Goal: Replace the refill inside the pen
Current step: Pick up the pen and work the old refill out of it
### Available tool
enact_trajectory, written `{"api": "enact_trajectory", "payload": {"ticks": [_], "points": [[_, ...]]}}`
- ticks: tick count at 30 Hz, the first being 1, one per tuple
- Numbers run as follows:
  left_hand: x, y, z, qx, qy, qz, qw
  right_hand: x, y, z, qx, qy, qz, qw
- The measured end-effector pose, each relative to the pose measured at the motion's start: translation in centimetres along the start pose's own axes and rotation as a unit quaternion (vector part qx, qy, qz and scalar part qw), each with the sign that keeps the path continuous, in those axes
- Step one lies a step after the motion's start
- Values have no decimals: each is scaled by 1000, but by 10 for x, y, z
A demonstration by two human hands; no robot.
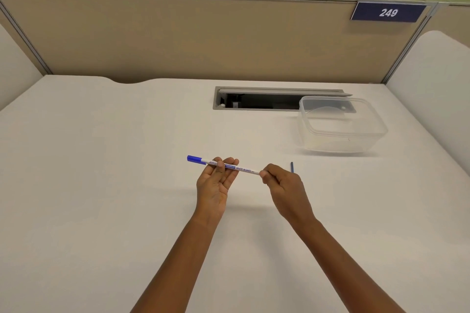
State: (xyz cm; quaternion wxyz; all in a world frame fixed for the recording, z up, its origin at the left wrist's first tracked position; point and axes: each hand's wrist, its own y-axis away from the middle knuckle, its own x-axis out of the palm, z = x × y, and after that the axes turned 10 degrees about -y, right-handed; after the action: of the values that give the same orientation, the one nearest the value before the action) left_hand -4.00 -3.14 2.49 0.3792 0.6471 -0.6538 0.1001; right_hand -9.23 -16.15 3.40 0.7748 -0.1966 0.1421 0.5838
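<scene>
A wide white counter (pixel 101 173) is seen spreading out beneath both hands, backed by a tan partition (pixel 178 38) on which a dark blue sign (pixel 388 12) marked 249 is fixed, far beyond the right hand. A long open slot (pixel 256 101) is set into the counter well beyond the hands, and a clear plastic box (pixel 340 126) is placed beyond the right hand, partly over the slot's right end. The left hand (pixel 215 183) is held palm up above the counter, its fingers curled around the barrel of a white pen (pixel 223 164) with a blue cap, which is carried almost level between the two hands; the capped end is seen sticking out past the left hand's fingertips. The right hand (pixel 286 187) is closed, with thumb and fingertips pinched on the pen's other end. A thin dark blue refill (pixel 292 167) is seen just behind the right hand's knuckles; whether it is lying on the counter cannot be told.
</scene>
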Motion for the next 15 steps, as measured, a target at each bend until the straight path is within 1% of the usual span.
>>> {"api": "enact_trajectory", "payload": {"ticks": [2, 4, 6, 7, 8, 9, 10, 11, 13, 14, 15], "points": [[1, 0, 0, 1, -1, 3, 1000, 2, -2, 2, 43, -50, -3, 998], [2, -1, 0, 5, -6, 6, 1000, 3, -4, 4, 115, -135, -5, 984], [3, 0, -1, 12, -16, 7, 1000, 3, -8, 6, 223, -266, 6, 938], [4, 0, -1, 15, -24, 7, 1000, 3, -9, 7, 261, -309, 15, 915], [4, 1, -2, 17, -31, 5, 999, 3, -9, 7, 279, -328, 19, 902], [5, 2, -2, 19, -35, 4, 999, 3, -8, 9, 287, -334, 17, 898], [6, 2, -2, 20, -35, 4, 999, 4, -8, 10, 274, -317, 9, 908], [6, 2, -2, 20, -33, 3, 999, 5, -6, 11, 243, -277, -5, 930], [7, 2, -3, 20, -27, 3, 999, 5, 0, 9, 137, -121, -32, 983], [7, 2, -3, 22, -26, 3, 999, 4, 3, 6, 73, -38, -33, 996], [7, 2, -3, 25, -26, 4, 999, 3, 4, 2, 13, 20, -28, 999]]}}
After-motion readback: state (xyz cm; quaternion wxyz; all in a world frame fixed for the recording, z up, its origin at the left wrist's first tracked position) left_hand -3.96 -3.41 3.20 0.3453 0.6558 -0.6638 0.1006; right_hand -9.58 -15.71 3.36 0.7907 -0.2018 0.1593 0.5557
